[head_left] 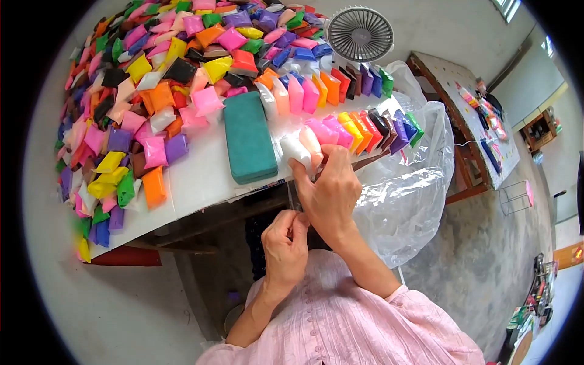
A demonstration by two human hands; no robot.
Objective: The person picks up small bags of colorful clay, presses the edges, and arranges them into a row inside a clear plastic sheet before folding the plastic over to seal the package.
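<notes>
My right hand (331,191) is at the table's front edge, its thumb and fingers closed around the white packet (294,148) and the peach packet (311,143) at the left end of the front row. Several coloured packets stand upright beside them, from a pink packet (322,131) to a green packet (415,129). Below the edge, my left hand (285,246) is pinched closed; a bit of clear film seems to show at its fingertips, too small to make out. Left of the rows lies a teal case (250,139).
Many loose coloured packets (155,152) are heaped on the left of the white table (201,182). A grey fan (360,34) stands at the back. A clear plastic bag (404,194) hangs at the right edge. Beyond it is another table (450,79) with items.
</notes>
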